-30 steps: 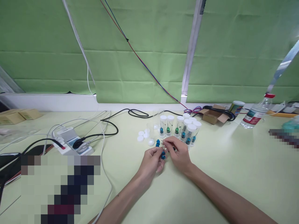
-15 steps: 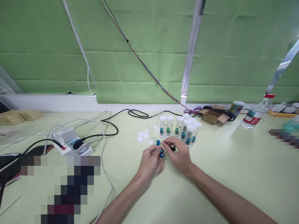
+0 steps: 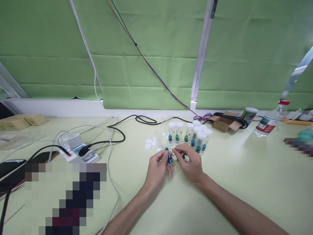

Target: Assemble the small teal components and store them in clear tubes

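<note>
Left hand shifted forward, capped tubes beyond

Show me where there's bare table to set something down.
Bare: tabletop between the right hand and the bottle; a smaller patch between the white cable and left hand. Crowded: beyond the hands, with vials and white caps; left, around the power strip.

Shiny blue is shown by the small held part. Blue and green pieces are seen under white caps. The surface is coloured pale yellow-green.
</note>
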{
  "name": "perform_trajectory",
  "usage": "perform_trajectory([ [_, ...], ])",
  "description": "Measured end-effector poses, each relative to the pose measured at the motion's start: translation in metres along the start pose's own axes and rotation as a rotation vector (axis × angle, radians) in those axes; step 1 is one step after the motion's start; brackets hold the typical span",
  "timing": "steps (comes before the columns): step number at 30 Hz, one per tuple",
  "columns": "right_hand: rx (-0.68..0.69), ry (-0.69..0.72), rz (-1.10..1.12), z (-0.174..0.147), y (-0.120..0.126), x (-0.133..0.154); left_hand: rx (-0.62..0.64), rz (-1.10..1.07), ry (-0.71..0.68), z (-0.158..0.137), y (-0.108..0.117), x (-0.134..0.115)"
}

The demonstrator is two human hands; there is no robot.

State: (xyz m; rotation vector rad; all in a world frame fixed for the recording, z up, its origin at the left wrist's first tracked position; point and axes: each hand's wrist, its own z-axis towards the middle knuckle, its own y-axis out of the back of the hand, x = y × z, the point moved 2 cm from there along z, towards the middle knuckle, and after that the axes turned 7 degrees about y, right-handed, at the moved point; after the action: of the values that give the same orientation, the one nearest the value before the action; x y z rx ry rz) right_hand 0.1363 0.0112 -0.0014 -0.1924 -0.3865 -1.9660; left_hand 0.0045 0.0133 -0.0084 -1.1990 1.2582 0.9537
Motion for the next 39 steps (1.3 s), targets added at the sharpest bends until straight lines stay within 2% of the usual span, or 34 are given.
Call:
perform_trajectory([
  [8,-0.051,0.016,-0.040,0.000,0.003,-0.002,0.021,-0.013,-0.060,-0.002,0.000,-0.002],
  [13,-0.098,-0.041,-0.066,-0.003,0.004,-0.006,0.055,-0.011,-0.071,-0.006,-0.002,-0.007],
  [19,-0.137,-0.109,-0.042,-0.005,0.003,-0.007,0.031,0.027,-0.093,-0.007,-0.002,-0.007],
  [28,-0.177,-0.334,0.152,-0.011,-0.001,-0.008,0.019,0.023,-0.107,-0.008,-0.001,-0.010],
  [39,-0.232,-0.607,0.466,-0.003,-0.004,-0.008,0.049,0.011,-0.125,-0.006,0.000,-0.006],
])
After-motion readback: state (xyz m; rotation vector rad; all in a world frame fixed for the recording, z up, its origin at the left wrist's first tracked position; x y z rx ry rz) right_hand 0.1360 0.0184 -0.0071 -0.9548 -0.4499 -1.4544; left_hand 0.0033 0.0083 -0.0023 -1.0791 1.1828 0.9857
